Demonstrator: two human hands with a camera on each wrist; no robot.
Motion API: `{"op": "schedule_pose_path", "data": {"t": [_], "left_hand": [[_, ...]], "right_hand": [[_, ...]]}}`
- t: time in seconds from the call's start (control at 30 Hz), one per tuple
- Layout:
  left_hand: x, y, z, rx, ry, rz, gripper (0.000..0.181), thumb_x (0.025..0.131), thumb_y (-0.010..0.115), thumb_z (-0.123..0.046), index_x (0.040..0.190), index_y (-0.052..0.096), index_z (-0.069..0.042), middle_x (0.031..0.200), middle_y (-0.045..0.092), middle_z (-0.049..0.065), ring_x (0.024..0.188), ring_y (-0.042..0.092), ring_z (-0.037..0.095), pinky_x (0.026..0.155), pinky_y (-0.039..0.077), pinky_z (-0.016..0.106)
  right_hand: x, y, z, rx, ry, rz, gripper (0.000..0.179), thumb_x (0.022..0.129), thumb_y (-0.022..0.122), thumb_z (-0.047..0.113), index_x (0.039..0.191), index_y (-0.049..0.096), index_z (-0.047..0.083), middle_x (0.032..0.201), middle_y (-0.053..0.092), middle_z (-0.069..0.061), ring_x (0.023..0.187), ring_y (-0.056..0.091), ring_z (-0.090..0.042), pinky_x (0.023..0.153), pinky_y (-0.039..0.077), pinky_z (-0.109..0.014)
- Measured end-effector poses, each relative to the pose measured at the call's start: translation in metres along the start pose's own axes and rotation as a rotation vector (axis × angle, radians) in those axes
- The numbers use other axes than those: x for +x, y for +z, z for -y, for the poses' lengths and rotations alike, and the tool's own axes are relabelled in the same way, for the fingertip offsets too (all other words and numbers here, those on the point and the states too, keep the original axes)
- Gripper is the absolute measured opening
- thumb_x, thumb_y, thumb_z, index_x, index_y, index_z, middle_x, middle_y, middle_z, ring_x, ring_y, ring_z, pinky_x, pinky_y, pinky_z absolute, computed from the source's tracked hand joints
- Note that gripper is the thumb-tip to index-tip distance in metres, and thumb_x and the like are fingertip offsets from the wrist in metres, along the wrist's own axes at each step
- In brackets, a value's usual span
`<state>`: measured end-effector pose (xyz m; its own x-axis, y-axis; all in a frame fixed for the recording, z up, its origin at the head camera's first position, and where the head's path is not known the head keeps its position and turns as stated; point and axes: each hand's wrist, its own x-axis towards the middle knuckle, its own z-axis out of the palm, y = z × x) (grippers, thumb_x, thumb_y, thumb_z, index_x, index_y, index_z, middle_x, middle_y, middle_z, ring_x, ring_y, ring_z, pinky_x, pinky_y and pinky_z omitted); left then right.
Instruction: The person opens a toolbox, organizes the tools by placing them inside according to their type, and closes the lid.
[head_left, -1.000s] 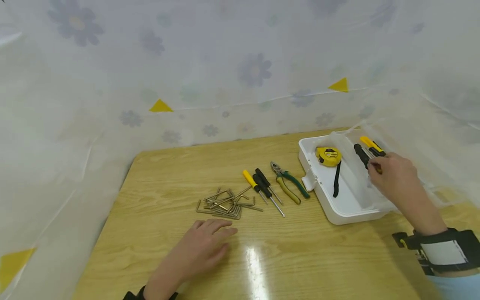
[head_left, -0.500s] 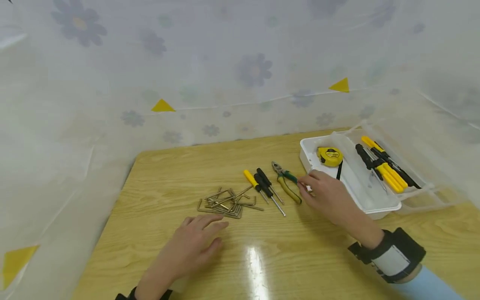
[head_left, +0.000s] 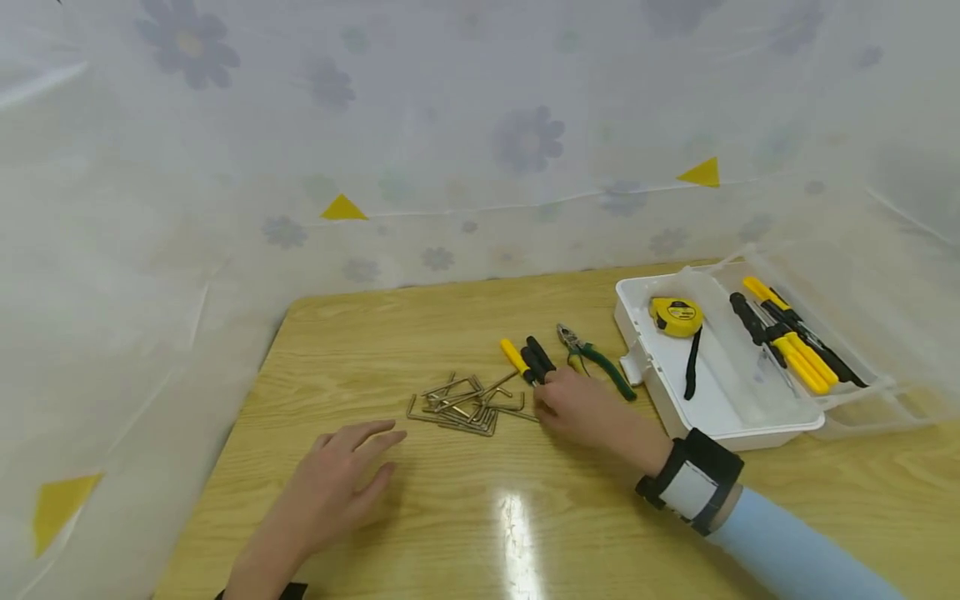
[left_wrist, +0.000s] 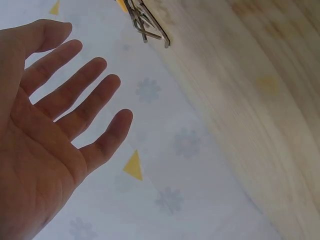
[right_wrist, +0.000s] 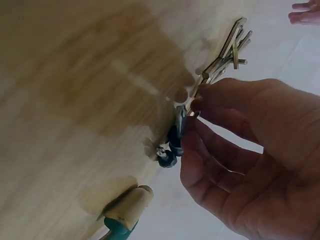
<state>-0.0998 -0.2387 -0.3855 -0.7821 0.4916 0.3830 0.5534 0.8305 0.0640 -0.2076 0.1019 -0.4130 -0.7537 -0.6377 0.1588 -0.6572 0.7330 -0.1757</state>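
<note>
Your right hand [head_left: 577, 406] pinches at the screwdrivers [head_left: 528, 362] lying on the tabletop [head_left: 465, 508] between hex keys [head_left: 461, 404] and pliers [head_left: 600, 367]; left hand [head_left: 330, 483] rests spread, empty. Grip the handles together, lifting clear of the keys.
</note>
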Motion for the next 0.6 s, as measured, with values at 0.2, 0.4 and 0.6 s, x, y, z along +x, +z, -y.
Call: {"op": "schedule_pose_path", "data": {"t": [0.2, 0.4, 0.6], "left_hand": [[0.000, -0.002, 0.005, -0.001, -0.015, 0.002, 0.040, 0.087, 0.081, -0.018, 0.126, 0.071, -0.017, 0.128, 0.071, 0.005, 0.114, 0.069, 0.025, 0.084, 0.057, 0.051], [-0.002, -0.001, 0.006, -0.009, -0.032, 0.023, 0.040, 0.088, 0.079, -0.019, 0.127, 0.071, -0.017, 0.129, 0.070, 0.006, 0.114, 0.068, 0.026, 0.084, 0.057, 0.051], [-0.002, 0.000, 0.007, -0.018, -0.029, 0.012, 0.040, 0.088, 0.079, -0.019, 0.127, 0.071, -0.017, 0.129, 0.071, 0.007, 0.115, 0.068, 0.027, 0.084, 0.057, 0.052]], "right_hand": [[-0.002, -0.001, 0.000, 0.034, 0.057, 0.013, 0.015, 0.092, 0.071, 0.005, 0.078, 0.066, 0.009, 0.072, 0.056, 0.000, 0.068, 0.049, -0.014, 0.060, 0.042, -0.027], [-0.014, -0.022, 0.000, 0.059, -0.007, -0.315, 0.008, 0.085, 0.075, -0.002, 0.091, 0.074, 0.003, 0.082, 0.065, -0.005, 0.073, 0.057, -0.015, 0.062, 0.051, -0.026], [-0.024, -0.050, 0.000, 0.156, -0.084, -0.552, 0.017, 0.080, 0.076, -0.008, 0.090, 0.075, 0.005, 0.082, 0.069, -0.003, 0.065, 0.062, -0.008, 0.055, 0.053, -0.022]]}}
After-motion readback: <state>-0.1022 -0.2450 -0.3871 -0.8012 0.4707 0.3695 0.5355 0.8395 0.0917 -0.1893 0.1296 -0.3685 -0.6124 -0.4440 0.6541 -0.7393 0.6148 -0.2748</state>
